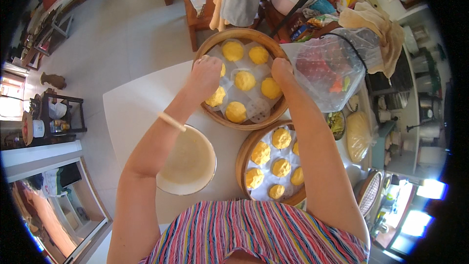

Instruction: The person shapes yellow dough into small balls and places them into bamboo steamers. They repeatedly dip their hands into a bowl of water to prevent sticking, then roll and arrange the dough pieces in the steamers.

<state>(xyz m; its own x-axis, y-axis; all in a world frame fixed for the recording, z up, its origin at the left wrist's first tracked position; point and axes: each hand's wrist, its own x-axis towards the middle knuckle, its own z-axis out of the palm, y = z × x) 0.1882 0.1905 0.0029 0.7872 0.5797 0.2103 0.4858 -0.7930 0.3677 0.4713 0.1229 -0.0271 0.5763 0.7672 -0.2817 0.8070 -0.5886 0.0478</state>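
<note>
Both my hands grip the rim of a round bamboo steamer basket [253,126] at the table's far side: my left hand [207,71] on its left edge, my right hand [282,69] on its right edge. Inside, several yellow dough buns [244,80] lie on paper liners; one perforated liner [258,110] bears no bun. A second bamboo steamer [242,165] with several yellow buns [281,168] is nearer my body, partly hidden by my right forearm. At its left stands a white bowl with a dark rim [188,157], partly behind my left forearm.
The white table [139,99] extends left. On the right are a mesh food cover [322,69], a dish of green food [336,124] and a plastic bag of dough-like stuff [358,135]. Beyond stand a wooden chair [199,11] with towels [242,0] and a black stand arm [296,7].
</note>
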